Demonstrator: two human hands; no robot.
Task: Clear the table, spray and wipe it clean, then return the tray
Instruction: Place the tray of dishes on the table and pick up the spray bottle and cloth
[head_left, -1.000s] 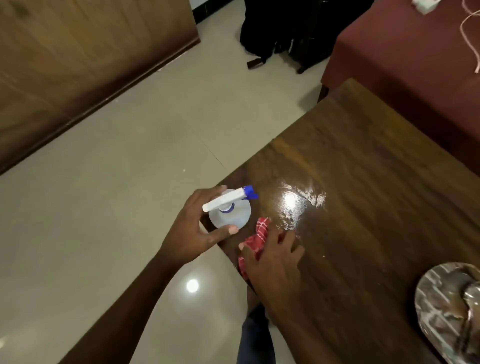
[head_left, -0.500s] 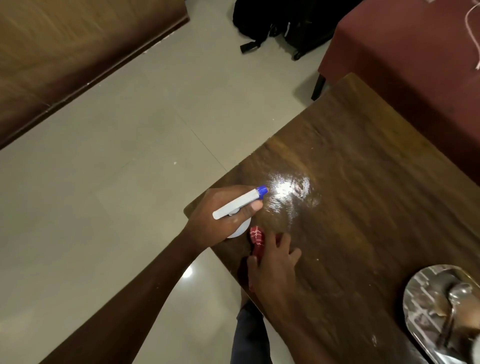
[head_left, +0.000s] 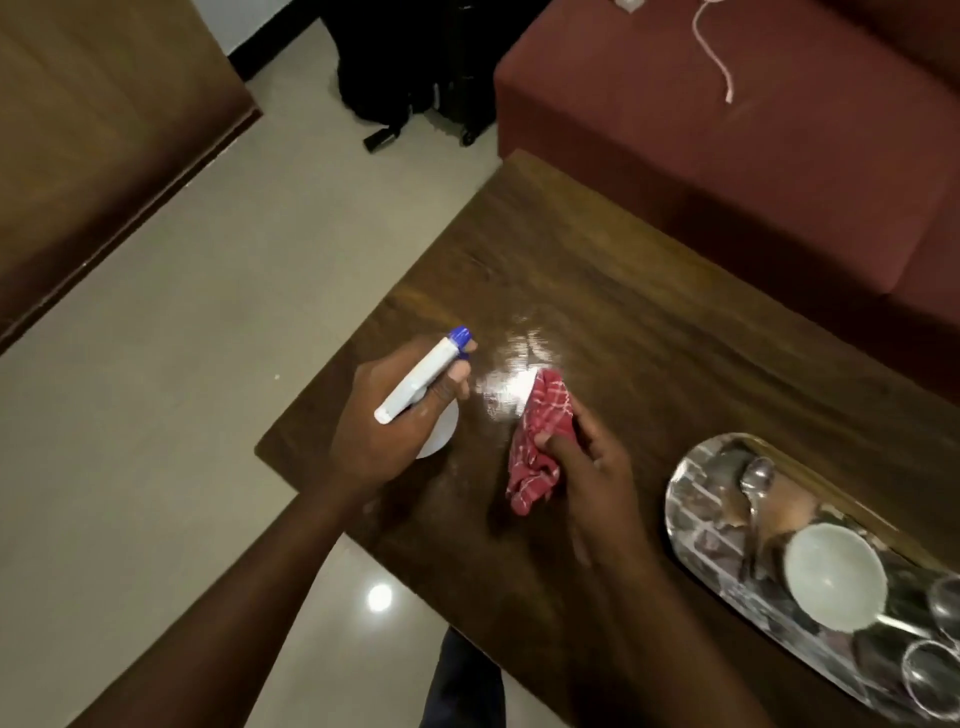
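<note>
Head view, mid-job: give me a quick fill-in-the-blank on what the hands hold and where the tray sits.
1. The left hand grips a white spray bottle with a ____ nozzle.
2. The right hand holds a ____ checked cloth.
3. The metal tray carrying the spoon rests on the wooden ____.
Missing words: blue; red; table.

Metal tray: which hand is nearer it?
Right. The right hand, holding the red cloth, lies beside the tray, apart; the left hand grips the spray bottle farther off.
</note>
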